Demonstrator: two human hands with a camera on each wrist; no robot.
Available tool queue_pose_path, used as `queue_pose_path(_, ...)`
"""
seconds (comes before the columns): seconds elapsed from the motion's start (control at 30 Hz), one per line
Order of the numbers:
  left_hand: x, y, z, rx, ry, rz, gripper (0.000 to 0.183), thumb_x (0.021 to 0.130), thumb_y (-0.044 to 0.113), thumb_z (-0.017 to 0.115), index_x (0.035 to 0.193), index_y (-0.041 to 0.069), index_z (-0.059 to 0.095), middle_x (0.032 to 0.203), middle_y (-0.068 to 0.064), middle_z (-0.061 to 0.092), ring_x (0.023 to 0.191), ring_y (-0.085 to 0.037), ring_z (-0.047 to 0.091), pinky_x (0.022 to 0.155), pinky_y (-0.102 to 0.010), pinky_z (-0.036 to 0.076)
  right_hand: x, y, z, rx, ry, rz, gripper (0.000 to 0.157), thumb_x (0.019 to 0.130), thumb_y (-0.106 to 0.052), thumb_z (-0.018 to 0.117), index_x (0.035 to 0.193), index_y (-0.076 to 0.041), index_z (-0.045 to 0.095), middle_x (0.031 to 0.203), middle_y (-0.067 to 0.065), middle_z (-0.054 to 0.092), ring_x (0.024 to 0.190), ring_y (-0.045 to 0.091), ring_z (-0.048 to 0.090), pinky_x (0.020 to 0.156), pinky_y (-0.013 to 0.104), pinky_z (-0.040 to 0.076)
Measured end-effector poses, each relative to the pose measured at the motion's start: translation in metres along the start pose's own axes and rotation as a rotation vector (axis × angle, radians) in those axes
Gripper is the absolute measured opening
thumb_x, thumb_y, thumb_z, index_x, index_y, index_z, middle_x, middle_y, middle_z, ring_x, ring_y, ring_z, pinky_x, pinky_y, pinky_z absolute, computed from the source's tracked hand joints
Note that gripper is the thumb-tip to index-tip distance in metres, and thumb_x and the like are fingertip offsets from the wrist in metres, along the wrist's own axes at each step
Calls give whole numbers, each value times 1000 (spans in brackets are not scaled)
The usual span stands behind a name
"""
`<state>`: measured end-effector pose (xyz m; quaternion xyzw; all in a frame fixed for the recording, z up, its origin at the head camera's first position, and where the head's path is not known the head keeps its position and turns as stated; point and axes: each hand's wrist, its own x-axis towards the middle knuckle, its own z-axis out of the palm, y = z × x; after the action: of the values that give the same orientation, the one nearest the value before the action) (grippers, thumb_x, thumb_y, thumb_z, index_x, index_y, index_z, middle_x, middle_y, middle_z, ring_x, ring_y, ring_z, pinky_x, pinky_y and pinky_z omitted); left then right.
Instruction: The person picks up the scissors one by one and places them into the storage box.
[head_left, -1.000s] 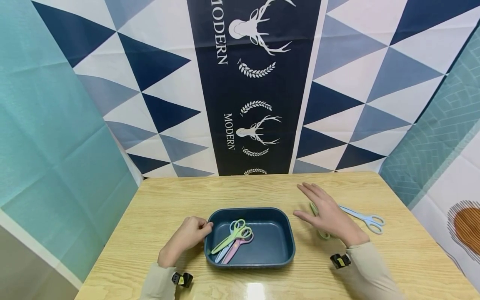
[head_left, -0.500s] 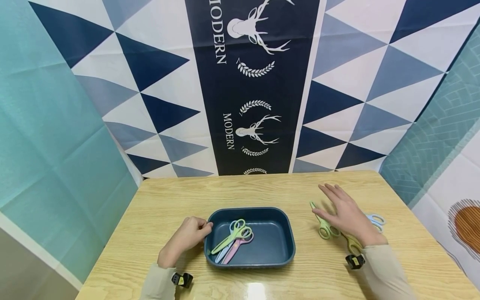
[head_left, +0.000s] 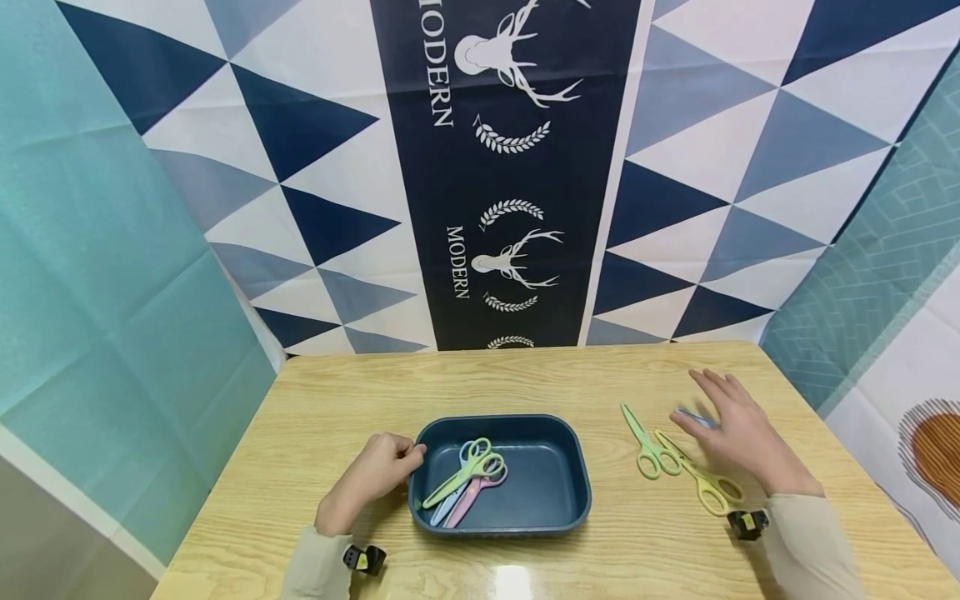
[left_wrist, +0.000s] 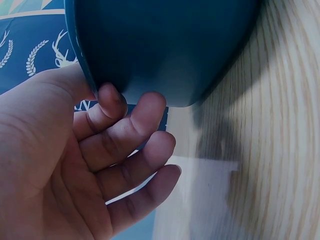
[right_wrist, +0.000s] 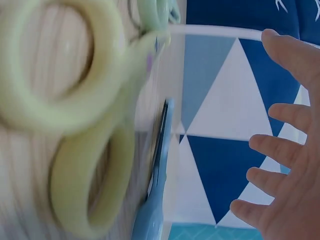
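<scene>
My left hand [head_left: 381, 463] pinches the left wall of a dark blue rectangular bin [head_left: 551, 528], the thumb over the rim and the curled fingers [left_wrist: 150, 112] outside. Inside, at the left, a green pair of scissors [head_left: 448, 487] lies across a blue pair and a pink pair [head_left: 468, 502]. My right hand [head_left: 742, 437] is spread open above blue scissors [head_left: 696, 417], hiding most of them in the head view; the right wrist view shows the blue scissors [right_wrist: 156, 195] lying apart from the fingers. Left of this hand lie green scissors [head_left: 647, 442] and yellow scissors [head_left: 701, 477] on the table.
The light wood table [head_left: 360, 383] carries everything. A patterned cloth [head_left: 510, 167] hangs behind its far edge, with a teal cloth [head_left: 135, 292] at the left side. Bare wood lies between the bin and the green scissors.
My right hand has moved rightward, from over the green scissors to over the blue ones, uncovering the green and yellow pairs. The left hand and the bin have stayed put.
</scene>
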<state>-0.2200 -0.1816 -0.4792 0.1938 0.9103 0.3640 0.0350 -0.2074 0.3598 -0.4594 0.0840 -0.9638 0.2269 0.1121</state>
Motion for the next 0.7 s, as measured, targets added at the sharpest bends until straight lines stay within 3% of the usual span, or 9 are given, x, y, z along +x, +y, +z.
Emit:
queue_pose_path(0.33, 0, -1, 1, -2, -1, -24, 48, 103, 21, 59, 57, 17, 47, 52, 11, 48, 46, -3, 44, 47, -19, 35, -6, 33, -11, 55, 57, -25, 83, 98, -32, 68, 156, 9, 25, 149, 46, 33, 134, 69, 28, 105, 79, 24)
queue_pose_path(0.7, 0, -1, 0, -6, -7, -28, 48, 103, 21, 59, 57, 17, 47, 52, 11, 46, 46, -2, 44, 48, -19, 34, -17, 65, -20, 51, -37, 81, 85, 102, -32, 63, 159, 9, 16, 150, 48, 26, 132, 70, 28, 99, 78, 30)
